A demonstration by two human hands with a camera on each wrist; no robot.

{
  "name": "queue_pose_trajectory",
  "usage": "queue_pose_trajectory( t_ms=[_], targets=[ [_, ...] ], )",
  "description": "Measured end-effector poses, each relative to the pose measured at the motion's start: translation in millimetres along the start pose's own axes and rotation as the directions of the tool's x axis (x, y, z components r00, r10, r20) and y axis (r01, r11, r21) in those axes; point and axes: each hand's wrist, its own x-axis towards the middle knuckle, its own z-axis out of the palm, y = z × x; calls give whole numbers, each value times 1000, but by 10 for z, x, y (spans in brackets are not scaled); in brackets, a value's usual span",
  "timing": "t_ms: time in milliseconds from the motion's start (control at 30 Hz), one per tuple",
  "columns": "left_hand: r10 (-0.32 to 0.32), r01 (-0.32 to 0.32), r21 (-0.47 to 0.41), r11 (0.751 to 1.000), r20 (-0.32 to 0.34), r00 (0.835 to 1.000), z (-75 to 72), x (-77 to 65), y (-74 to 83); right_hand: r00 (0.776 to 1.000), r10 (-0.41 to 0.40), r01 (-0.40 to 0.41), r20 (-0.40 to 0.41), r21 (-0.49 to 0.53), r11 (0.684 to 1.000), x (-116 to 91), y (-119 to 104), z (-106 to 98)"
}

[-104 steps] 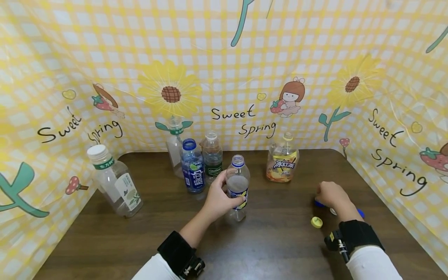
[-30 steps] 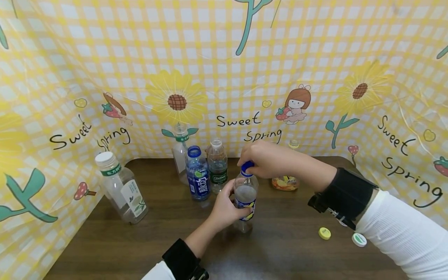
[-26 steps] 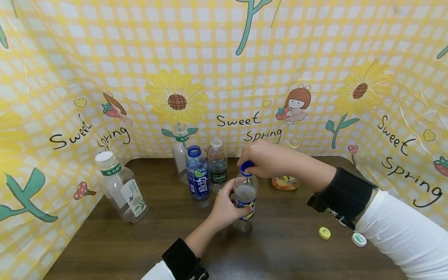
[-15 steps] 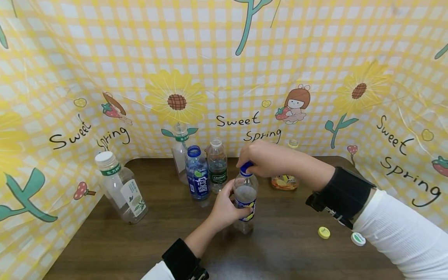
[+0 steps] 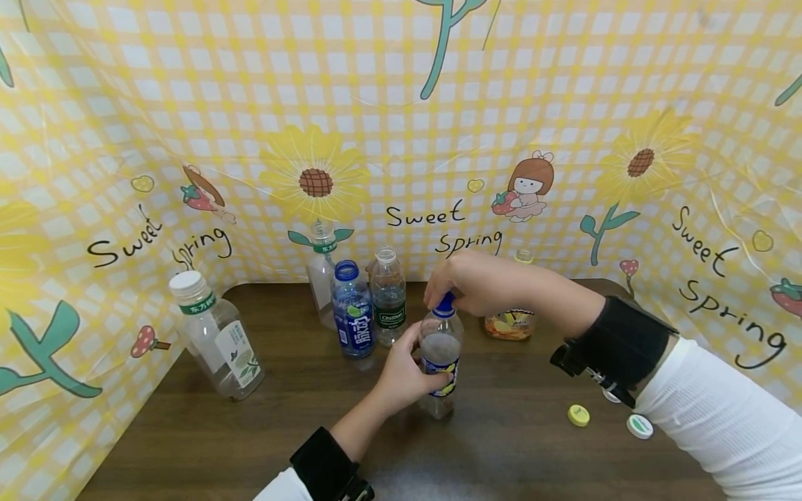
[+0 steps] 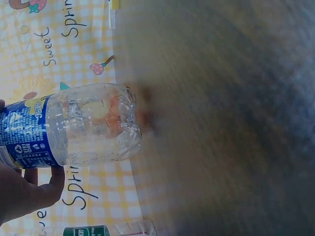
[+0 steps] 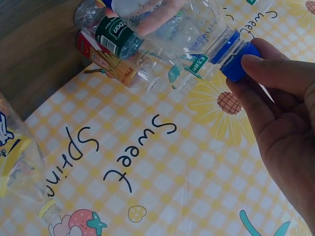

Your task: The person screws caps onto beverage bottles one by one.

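Observation:
My left hand (image 5: pixel 404 376) grips a clear plastic bottle (image 5: pixel 440 344) with a blue and yellow label, round its middle. The bottle stands upright over the front middle of the table. From above, my right hand (image 5: pixel 482 282) pinches a blue cap (image 5: pixel 445 305) at the bottle's mouth. In the right wrist view, thumb and fingers hold the cap (image 7: pixel 234 68) by its sides, and clear neck threads show between it and the bottle's blue ring (image 7: pixel 225 46). The left wrist view shows the bottle's lower half (image 6: pixel 93 125), with my left fingers (image 6: pixel 49 189) against the label.
Behind stand a blue bottle (image 5: pixel 354 323), a green-labelled bottle (image 5: pixel 390 296) and a tall clear bottle (image 5: pixel 319 275). An orange-labelled bottle (image 5: pixel 510 325) is partly behind my right arm. A white-capped bottle (image 5: pixel 219 344) stands left. Yellow (image 5: pixel 578 415) and white (image 5: pixel 640 426) caps lie right.
My right hand has come from the caps at the right to the bottle's mouth, bringing the blue cap. Within the last half second its fingers have shifted slightly on the cap. The left hand keeps its grip.

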Motion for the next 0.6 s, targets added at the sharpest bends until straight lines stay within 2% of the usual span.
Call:
queue_pose_trajectory(
  t_ms=[200, 333, 467, 600],
  targets=[
    [10, -10, -12, 1000, -1, 1000, 14, 8, 8, 1000, -2, 2, -9, -3, 1000, -29, -5, -1],
    [-3, 3, -19, 1000, 0, 1000, 25, 19, 17, 999, 32, -32, -4, -7, 999, -44, -11, 5],
    [-20, 20, -12, 1000, 5, 1000, 33, 22, 35, 997, 79, -80, -6, -52, 995, -50, -15, 26],
    [-24, 24, -4, 1000, 4, 1000, 43, 22, 42, 995, 76, -83, -63, -122, 989, -49, 6, 75]
  ],
)
